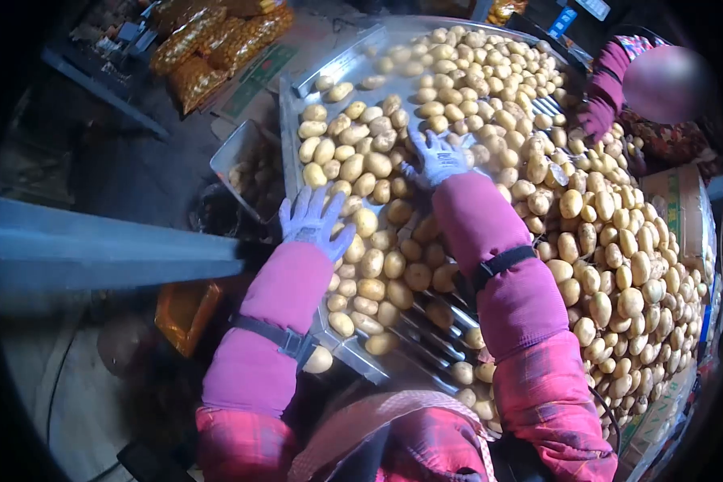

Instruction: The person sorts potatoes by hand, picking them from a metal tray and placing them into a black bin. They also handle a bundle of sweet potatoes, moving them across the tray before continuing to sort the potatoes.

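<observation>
Many pale yellow potatoes (353,166) lie across a metal sorting table (289,145). My left hand (315,222), in a light purple glove, rests at the table's left edge with its fingers spread over the nearby potatoes. Farther in, near the middle, my right hand (443,158) wears a matching glove. Its fingers are stretched apart among the potatoes, and I see nothing gripped in either hand. Below my hands, metal bars (438,347) show between the potatoes. My right palm is hidden from above.
A large potato heap (631,301) covers the right side. Across the table, another person's purple sleeve (609,84) reaches toward the potatoes. A bin (253,173) stands left of the table, below a blue-grey beam (112,247). Filled sacks (217,48) lie at upper left; a cardboard box (675,201) stands right.
</observation>
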A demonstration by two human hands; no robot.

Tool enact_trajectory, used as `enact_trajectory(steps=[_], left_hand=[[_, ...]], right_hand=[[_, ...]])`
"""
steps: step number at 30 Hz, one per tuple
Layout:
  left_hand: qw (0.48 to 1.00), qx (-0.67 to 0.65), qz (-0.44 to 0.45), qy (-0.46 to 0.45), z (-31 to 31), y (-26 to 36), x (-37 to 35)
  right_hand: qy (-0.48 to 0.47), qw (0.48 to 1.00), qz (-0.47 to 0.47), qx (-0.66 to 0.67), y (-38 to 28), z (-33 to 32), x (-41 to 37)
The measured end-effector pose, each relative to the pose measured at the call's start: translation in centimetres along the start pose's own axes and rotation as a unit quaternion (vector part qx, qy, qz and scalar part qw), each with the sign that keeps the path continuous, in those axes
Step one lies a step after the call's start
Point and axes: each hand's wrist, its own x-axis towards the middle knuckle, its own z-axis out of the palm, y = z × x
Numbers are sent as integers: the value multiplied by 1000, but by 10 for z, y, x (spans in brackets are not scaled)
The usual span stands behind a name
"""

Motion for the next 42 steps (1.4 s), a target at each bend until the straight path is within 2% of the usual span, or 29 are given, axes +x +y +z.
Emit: enact_trajectory(steps=[1, 2, 4, 6, 9, 10, 12, 14, 16, 18, 19, 21, 22, 24, 26, 28, 30, 32, 34, 36, 38, 40, 41, 42], left_hand=[[1000, -5, -3, -21, -3, 1, 2], [999, -8, -9, -45, -6, 0, 3], [999, -20, -11, -37, -7, 0, 1], [999, -11, -13, -39, -4, 0, 1], [999, -18, -20, -42, -4, -1, 3], [999, -23, -17, -47, -6, 0, 3], [997, -14, -28, -74, -11, 2, 8], [997, -8, -21, -73, -9, 2, 7], [997, 2, -27, -68, -5, 1, 7], [998, 0, -25, -65, -7, 2, 7], [998, -2, -22, -66, -7, 2, 7], [998, 4, -12, -60, -3, 0, 5], [998, 10, -12, -55, -4, 0, 5], [996, -15, -26, -78, -9, 3, 3], [997, -7, -21, -67, -6, 2, 5], [998, 4, -18, -53, -2, 0, 5], [999, 15, -12, -41, 0, -1, 3], [998, 13, -11, -59, -7, 1, 7], [998, 13, -11, -55, -6, 0, 6], [998, 16, -11, -51, -4, 0, 6], [999, 13, -2, -34, -3, -1, 6], [999, 15, -4, -34, -2, -3, 6], [999, 3, -10, -51, -4, -1, 6], [998, -11, -16, -64, -5, 0, 7]], right_hand=[[-42, 999, 0, 13, 4, -8, -1], [14, 999, 3, 33, 4, -22, -13], [-33, 980, 11, 196, 31, -67, -26], [208, 974, 9, 85, 96, -52, -28], [140, 962, 231, -51, 181, -54, -46], [11, 953, 301, 20, 178, -66, -52], [55, 952, 283, -97, 181, -37, -47], [47, 947, 295, -121, 177, -38, -40], [-17, 957, 283, -59, 171, -52, -41], [28, 977, 195, 88, 174, -37, -46], [-8, 985, 168, 33, 152, -34, -46], [62, 993, 103, 20, 117, -11, -46], [52, 990, 106, 75, 92, -24, -52], [114, 989, 33, 86, 67, -6, -55], [85, 996, -21, 9, 34, -20, -76], [66, 996, -54, 39, 26, -10, -84], [129, 967, -168, 143, 39, -15, -93], [153, 967, -107, 172, 66, -25, -71], [138, 986, 19, 87, 72, -43, -56], [238, 965, -19, 105, 73, -21, -25], [214, 977, -20, 6, 65, -14, 1], [46, 990, 40, -127, 51, -24, 19], [2, 996, 59, -73, 54, -12, 27], [-1, 996, 54, -71, 54, -9, 28]])
